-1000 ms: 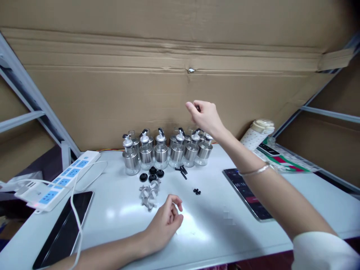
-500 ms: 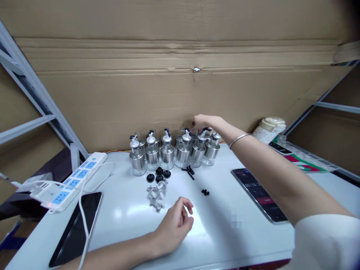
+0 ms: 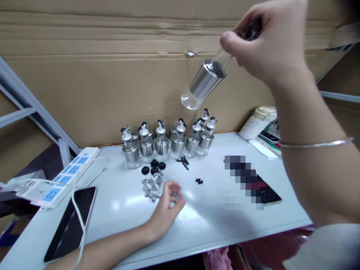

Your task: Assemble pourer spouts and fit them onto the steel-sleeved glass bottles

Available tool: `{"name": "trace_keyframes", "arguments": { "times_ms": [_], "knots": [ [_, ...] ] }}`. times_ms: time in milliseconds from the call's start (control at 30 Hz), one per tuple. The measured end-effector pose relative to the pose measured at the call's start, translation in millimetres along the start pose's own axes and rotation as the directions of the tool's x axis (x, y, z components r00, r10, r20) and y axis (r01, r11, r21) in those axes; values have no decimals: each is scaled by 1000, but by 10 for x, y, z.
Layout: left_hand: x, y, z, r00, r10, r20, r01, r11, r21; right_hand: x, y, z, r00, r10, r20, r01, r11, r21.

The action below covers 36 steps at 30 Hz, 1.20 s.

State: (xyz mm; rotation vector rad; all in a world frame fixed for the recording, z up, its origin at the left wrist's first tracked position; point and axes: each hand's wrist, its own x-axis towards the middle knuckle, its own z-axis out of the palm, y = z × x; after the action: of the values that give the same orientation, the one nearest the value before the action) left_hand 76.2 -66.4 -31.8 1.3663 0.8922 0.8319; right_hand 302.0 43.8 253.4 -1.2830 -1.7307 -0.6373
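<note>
My right hand (image 3: pixel 261 41) is raised high at the right, its fingers closed round the neck of a glass bottle (image 3: pixel 206 80) with a steel sleeve. The bottle is tilted, its clear base pointing down and left. My left hand (image 3: pixel 167 204) rests on the table, fingers curved and apart with nothing in them. Just beyond it lie several grey-white plastic spout parts (image 3: pixel 152 185) and several round black stoppers (image 3: pixel 154 170). Several small black caps (image 3: pixel 199 181) and a few thin black levers (image 3: pixel 184 162) lie to the right of these.
Sleeved bottles (image 3: pixel 161 146), most with pour spouts, stand in rows against the cardboard wall (image 3: pixel 112 93). At the left are a power strip (image 3: pixel 67 176), a white cable and a dark tablet (image 3: pixel 70 225). A partly blurred phone (image 3: pixel 267 191) and a white dotted container (image 3: pixel 254 123) are at the right.
My right hand has lifted a bottle out of the back row, up and toward me. My left hand stays on the table, its fingers slightly more spread. The view has shifted a little.
</note>
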Motion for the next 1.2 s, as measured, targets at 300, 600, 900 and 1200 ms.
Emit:
{"name": "trace_keyframes", "arguments": {
  "times_ms": [300,600,900,1200],
  "knots": [
    [-10,16,-58,996,77,-40,-83,983,-163,-1215,-431,158,826,-209,524,-178,785,594],
    [-25,46,-69,993,57,107,-60,998,20,-1548,-670,497,732,-336,592,-226,700,677],
    [-23,50,-75,987,4,159,0,1000,-23,-1570,-471,707,859,-46,510,-470,328,820],
    [-6,64,-74,989,0,147,-13,996,87,-1629,-719,956,806,23,592,-578,-187,794]
  ]
}}
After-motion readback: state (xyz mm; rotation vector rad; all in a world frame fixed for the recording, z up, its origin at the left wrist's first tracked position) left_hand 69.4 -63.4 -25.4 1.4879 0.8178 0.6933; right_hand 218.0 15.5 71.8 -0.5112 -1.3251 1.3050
